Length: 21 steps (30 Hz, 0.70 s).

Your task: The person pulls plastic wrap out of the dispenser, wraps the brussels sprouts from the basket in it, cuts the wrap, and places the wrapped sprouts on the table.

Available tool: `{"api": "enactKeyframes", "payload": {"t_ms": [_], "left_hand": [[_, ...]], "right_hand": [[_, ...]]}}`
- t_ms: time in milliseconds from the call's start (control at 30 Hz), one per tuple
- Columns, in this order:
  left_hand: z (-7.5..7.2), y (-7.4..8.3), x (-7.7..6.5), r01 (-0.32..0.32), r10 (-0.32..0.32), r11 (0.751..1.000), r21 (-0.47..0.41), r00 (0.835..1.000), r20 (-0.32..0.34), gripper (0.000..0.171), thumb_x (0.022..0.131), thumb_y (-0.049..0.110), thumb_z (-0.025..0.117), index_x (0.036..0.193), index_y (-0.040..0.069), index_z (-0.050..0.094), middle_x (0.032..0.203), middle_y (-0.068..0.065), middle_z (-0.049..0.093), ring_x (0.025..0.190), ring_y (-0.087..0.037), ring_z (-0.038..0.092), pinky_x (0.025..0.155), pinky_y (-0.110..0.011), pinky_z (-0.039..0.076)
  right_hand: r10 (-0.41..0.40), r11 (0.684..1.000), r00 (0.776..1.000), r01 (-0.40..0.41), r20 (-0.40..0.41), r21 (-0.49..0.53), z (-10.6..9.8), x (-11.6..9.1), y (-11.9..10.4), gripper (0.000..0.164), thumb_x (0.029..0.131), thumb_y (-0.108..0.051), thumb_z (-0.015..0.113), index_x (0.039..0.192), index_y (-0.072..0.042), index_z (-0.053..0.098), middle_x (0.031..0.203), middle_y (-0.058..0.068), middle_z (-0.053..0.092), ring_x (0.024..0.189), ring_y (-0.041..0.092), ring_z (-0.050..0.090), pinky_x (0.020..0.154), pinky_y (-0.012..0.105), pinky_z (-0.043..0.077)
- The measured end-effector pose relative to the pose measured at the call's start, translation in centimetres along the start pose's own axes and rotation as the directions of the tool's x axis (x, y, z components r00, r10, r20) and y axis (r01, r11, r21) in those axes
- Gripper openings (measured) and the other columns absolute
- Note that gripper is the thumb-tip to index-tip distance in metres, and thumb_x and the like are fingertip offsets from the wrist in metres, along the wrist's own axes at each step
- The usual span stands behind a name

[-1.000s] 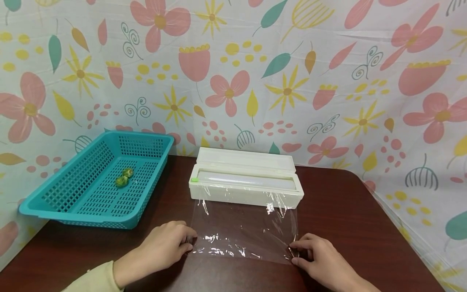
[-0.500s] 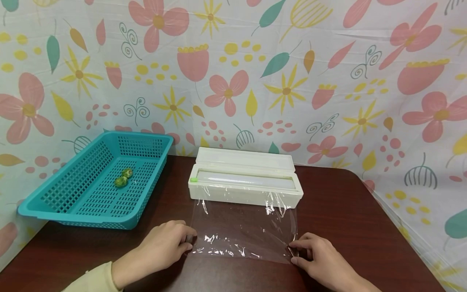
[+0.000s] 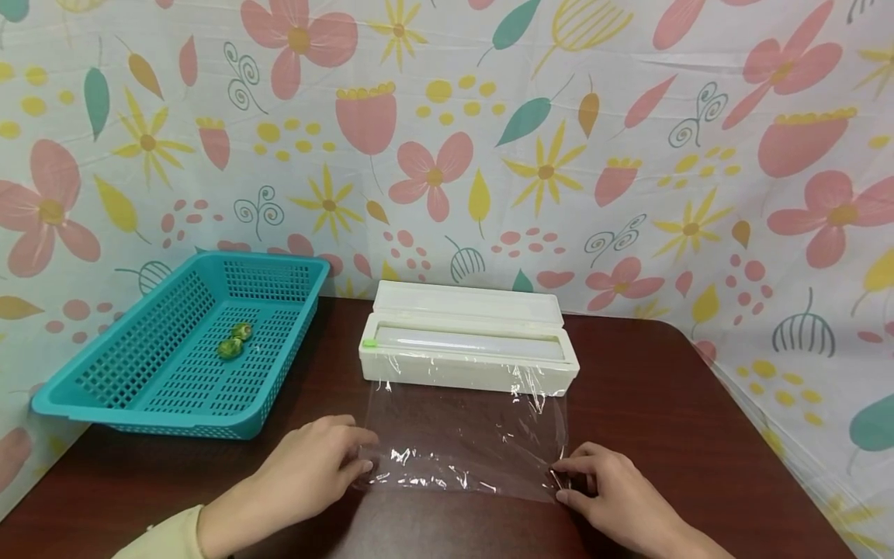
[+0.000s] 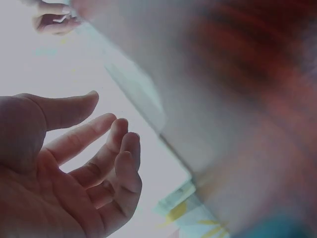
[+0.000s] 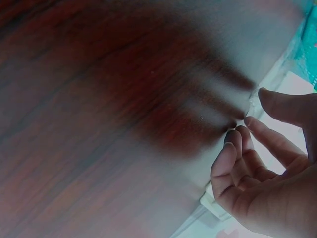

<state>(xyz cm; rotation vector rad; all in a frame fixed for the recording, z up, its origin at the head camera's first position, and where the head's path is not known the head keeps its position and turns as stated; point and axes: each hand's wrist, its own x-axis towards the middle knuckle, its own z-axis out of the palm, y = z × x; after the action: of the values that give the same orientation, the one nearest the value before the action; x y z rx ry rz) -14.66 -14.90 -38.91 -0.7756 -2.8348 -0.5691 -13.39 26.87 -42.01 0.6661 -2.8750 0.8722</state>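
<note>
A sheet of cling film (image 3: 461,435) runs out from a white cling film box (image 3: 468,371) towards the person and lies over the table. At the sheet's near left corner is the left hand (image 3: 303,470). Its thumb and fingers stand apart in the left wrist view, where the left hand (image 4: 74,163) shows no film between them. The right hand (image 3: 618,493) holds the near right corner, with crumpled film between thumb and forefinger. In the right wrist view, the right hand (image 5: 267,173) has bent fingers close to the table; film there is hard to see.
A turquoise basket (image 3: 279,388) stands at the left, holding two small green round vegetables (image 3: 233,341). The box's white lid (image 3: 468,303) is flipped back near the floral curtain (image 3: 433,155). A small green slider (image 3: 369,343) sits on the box's left end.
The left hand has shifted slightly left, and its fingers have loosened from the film's corner. The right hand keeps its place. The head view has drifted a little.
</note>
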Motion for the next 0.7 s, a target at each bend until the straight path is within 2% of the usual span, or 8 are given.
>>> {"api": "enactKeyframes", "payload": {"t_ms": [100, 233, 400, 567, 700], "left_hand": [[-1.1, 0.3, 0.0, -0.001, 0.001, 1.000, -0.007, 1.000, -0.005, 0.023, 0.086, 0.017, 0.087, 0.109, 0.016, 0.081, 0.081, 0.015, 0.057, 0.077, -0.005, 0.060, 0.062, -0.031, 0.052], [-3.0, 0.6, 0.0, 0.029, -0.029, 1.000, -0.010, 1.000, -0.010, 0.025, 0.087, 0.018, 0.086, 0.112, 0.017, 0.081, 0.085, 0.017, 0.060, 0.080, -0.004, 0.062, 0.064, -0.030, 0.053], [-6.5, 0.3, 0.5, 0.039, -0.039, 0.998, -0.048, 0.999, -0.002, 0.028, 0.091, 0.021, 0.084, 0.119, 0.017, 0.079, 0.084, 0.018, 0.060, 0.074, -0.002, 0.056, 0.064, -0.028, 0.050], [-10.5, -1.2, 1.6, 0.016, -0.018, 0.998, -0.063, 0.999, -0.036, 0.027, 0.095, 0.020, 0.080, 0.122, 0.014, 0.078, 0.080, 0.015, 0.059, 0.075, -0.007, 0.055, 0.066, -0.031, 0.049], [-13.1, -3.6, 2.3, 0.040, -0.045, 0.996, -0.080, 0.997, -0.059, 0.028, 0.097, 0.019, 0.078, 0.124, 0.012, 0.077, 0.085, 0.009, 0.063, 0.080, -0.012, 0.059, 0.062, -0.032, 0.049]], "right_hand": [[0.011, 1.000, 1.000, -0.011, 0.007, -0.002, 0.0, 0.0, -0.1, 0.027, 0.086, -0.014, 0.088, 0.111, -0.011, 0.081, 0.094, -0.014, 0.062, 0.067, -0.001, 0.048, 0.059, 0.023, 0.045], [0.038, 0.999, 0.999, -0.038, 0.025, 0.000, -0.2, 0.1, -0.3, 0.028, 0.086, -0.014, 0.087, 0.113, -0.010, 0.080, 0.095, -0.014, 0.062, 0.067, 0.000, 0.048, 0.059, 0.024, 0.045], [0.043, 0.999, 0.999, -0.043, 0.034, 0.004, -0.1, 0.2, -0.2, 0.028, 0.087, -0.015, 0.087, 0.114, -0.010, 0.080, 0.096, -0.013, 0.062, 0.068, 0.000, 0.049, 0.059, 0.024, 0.045], [-0.007, 1.000, 1.000, 0.007, -0.002, -0.019, 0.0, -0.1, 0.0, 0.029, 0.086, -0.016, 0.088, 0.113, -0.009, 0.081, 0.093, -0.015, 0.061, 0.067, -0.002, 0.047, 0.060, 0.024, 0.045], [0.006, 1.000, 1.000, -0.006, 0.006, -0.007, 0.1, 0.0, 0.1, 0.030, 0.086, -0.015, 0.088, 0.115, -0.009, 0.081, 0.093, -0.015, 0.060, 0.067, -0.002, 0.047, 0.060, 0.024, 0.045]]}}
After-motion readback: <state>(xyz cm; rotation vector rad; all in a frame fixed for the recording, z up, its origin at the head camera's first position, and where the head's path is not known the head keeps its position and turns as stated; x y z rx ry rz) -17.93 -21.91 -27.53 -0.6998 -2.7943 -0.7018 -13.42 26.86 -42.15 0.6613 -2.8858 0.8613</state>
